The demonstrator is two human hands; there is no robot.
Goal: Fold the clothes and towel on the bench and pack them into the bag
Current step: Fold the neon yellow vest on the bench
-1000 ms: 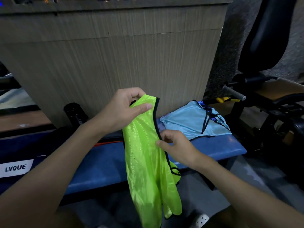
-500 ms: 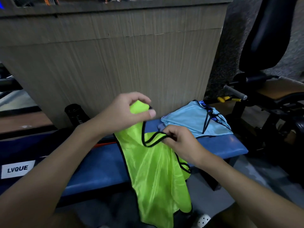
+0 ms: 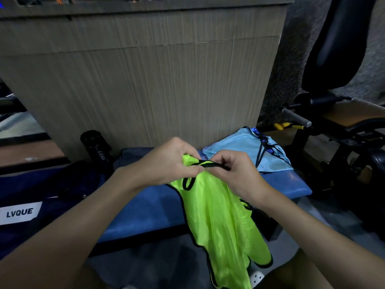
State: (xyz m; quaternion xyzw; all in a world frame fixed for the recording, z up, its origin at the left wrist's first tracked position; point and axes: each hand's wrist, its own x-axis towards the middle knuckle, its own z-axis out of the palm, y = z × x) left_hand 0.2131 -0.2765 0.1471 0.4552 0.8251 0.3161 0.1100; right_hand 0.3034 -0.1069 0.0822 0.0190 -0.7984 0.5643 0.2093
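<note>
1. Brought the right hand [image 3: 235, 174] up to meet the left hand [image 3: 166, 161] within the last second. Before that, held them apart: left high on the top of the green vest [image 3: 218, 222], right lower on its black-trimmed edge.
2. Now pinching the vest's black-edged straps between thumb and fingers of both hands, knuckles almost touching, above the front edge of the bench [image 3: 145, 207].
3. Lowered the vest as well: top now close to the seat, most of it hanging past the bench's front edge toward the floor.
4. Probably lining up the shoulders for a first fold. Not yet folded, not yet packed.
5. On the right end of the bench, toward the back edge: a light blue garment [image 3: 245, 151], loosely flattened, with black cords across it. Cannot tell whether properly folded.
6. At the left end of the bench: the dark blue bag [image 3: 52, 190], white LVQUE label facing forward. No opening visible from here, so cannot tell what lies inside.
7. Just behind the bag: an upright black bottle [image 3: 96, 147]. Cannot tell whether tucked in a pocket or standing beside.
8. No towel plainly identifiable.
</note>
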